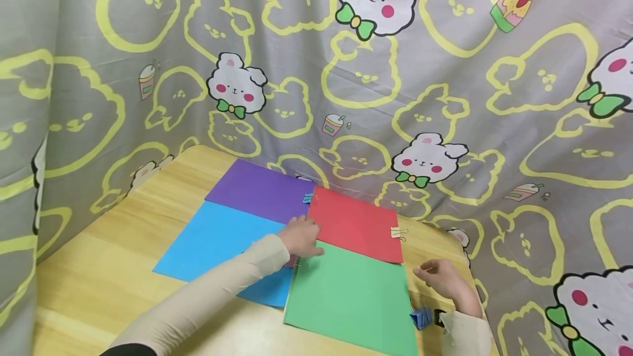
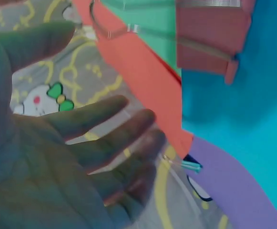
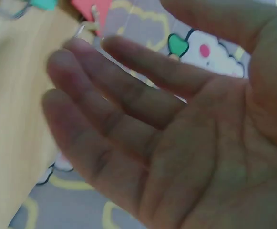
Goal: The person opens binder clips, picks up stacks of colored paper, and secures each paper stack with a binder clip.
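My left hand (image 1: 300, 238) hovers, fingers spread and holding nothing, over the meeting corners of four coloured sheets. Beneath it, partly hidden, a pink binder clip (image 2: 212, 40) grips the right edge of the blue sheet (image 1: 222, 235). The purple sheet (image 1: 262, 188) lies behind the blue one. To the right are the red sheet (image 1: 353, 221) and, nearer, the green sheet (image 1: 351, 295). My right hand (image 1: 445, 279), with loosely bent fingers and nothing in them, is right of the green sheet. A blue binder clip (image 1: 421, 318) sits by that sheet's right edge, close to my right sleeve.
A teal binder clip (image 1: 307, 198) is on the purple sheet's right edge. A pale yellow binder clip (image 1: 396, 232) grips the red sheet's right edge. The wooden table (image 1: 114, 251) is bordered at the back and sides by a patterned grey curtain (image 1: 296, 59).
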Demonstrator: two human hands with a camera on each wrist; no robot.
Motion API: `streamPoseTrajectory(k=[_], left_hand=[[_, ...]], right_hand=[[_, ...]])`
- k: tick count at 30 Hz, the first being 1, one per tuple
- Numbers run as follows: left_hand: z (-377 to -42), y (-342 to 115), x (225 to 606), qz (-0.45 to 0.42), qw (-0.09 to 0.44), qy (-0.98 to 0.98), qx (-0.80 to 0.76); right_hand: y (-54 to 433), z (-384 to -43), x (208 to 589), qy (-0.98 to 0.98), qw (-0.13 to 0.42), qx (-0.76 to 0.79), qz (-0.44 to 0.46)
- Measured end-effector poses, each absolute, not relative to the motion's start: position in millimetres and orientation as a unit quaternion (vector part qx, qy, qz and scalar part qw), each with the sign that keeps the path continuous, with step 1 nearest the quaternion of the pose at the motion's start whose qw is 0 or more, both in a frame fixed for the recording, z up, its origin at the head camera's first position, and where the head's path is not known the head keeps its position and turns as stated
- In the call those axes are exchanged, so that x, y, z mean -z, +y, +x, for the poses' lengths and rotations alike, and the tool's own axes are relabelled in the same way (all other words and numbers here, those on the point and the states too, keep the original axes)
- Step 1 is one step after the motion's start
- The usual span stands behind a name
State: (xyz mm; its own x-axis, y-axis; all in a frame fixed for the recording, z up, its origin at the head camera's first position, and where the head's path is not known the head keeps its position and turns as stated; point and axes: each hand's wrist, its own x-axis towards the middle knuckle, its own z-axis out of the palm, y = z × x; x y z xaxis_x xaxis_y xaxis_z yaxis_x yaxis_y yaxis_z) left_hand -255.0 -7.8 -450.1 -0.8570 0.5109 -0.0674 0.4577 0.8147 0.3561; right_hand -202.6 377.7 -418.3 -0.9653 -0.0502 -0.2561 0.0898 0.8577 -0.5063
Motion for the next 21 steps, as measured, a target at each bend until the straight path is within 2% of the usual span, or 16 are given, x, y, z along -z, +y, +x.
streamPoseTrajectory(k=[5, 12, 21], left_hand=[[-242, 2, 456, 0.243, 0.065, 0.964, -0.086], [-236, 16, 460, 0.221, 0.071, 0.972, -0.018], [-235, 26, 460, 0.194, 0.074, 0.976, 0.061]], right_hand=[[393, -192, 424, 0.937, 0.181, 0.298, 0.028], [418, -182, 434, 0.896, 0.244, 0.371, 0.019], [431, -182, 445, 0.866, 0.252, 0.431, -0.024]])
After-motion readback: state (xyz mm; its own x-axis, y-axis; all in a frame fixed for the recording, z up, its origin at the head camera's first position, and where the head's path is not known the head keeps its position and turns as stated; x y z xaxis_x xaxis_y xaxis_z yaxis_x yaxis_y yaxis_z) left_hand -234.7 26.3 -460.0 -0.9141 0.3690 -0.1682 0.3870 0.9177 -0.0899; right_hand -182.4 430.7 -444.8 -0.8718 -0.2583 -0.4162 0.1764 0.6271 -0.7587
